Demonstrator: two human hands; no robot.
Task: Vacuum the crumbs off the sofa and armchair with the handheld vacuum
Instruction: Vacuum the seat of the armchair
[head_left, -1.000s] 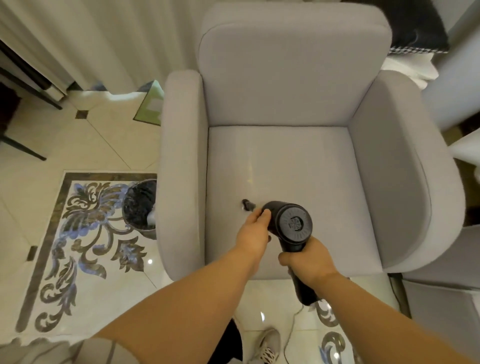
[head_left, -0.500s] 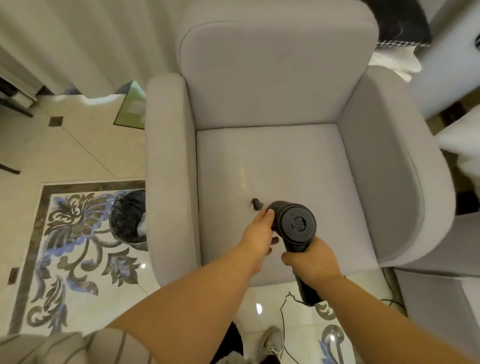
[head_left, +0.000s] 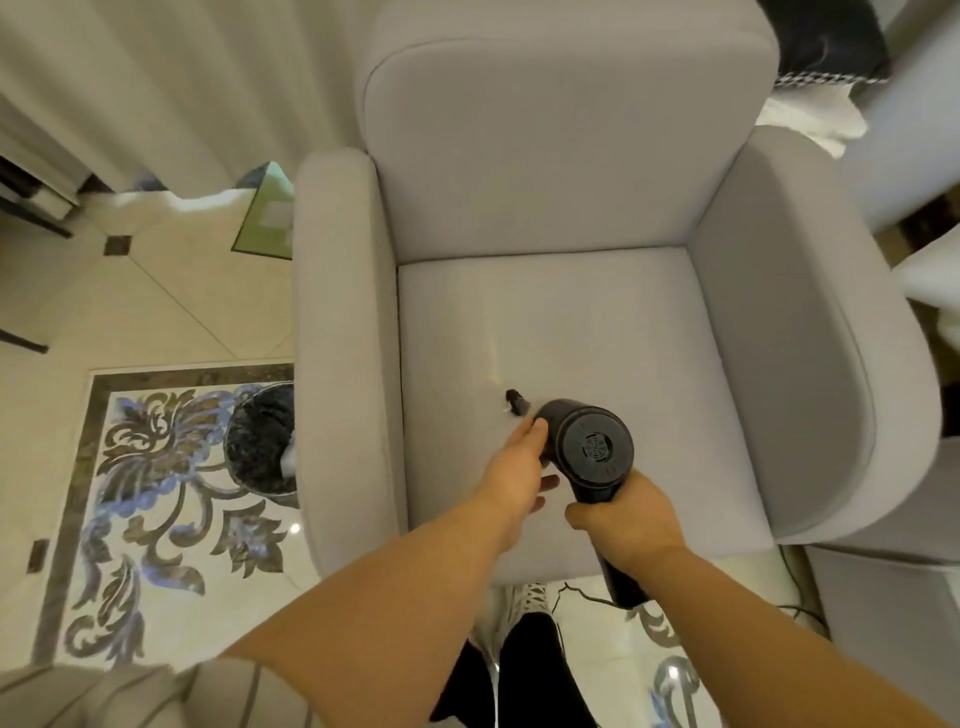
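We look down on a pale grey armchair (head_left: 571, 208) that fills most of the view, its seat cushion (head_left: 597, 338) facing us between two padded arms. To its left lies a glossy tiled floor (head_left: 130, 312) with a dark floral inlay, and a round dark bin (head_left: 262, 439) stands just beside the chair's arm. Pale curtains (head_left: 182, 78) hang behind. Over the front part of the seat we hold the black handheld vacuum (head_left: 592, 449), its round rear vent turned up toward us. Our right hand (head_left: 626, 522) is clenched around its handle, which runs down past the seat's front edge. Our left hand (head_left: 519, 470) rests against the left side of the vacuum's body, fingers nearly straight. The vacuum's small nozzle (head_left: 515, 401) points at the cushion, right beside a tiny pale crumb (head_left: 505, 410). Below, a white shoe (head_left: 527, 603) shows on the floor.
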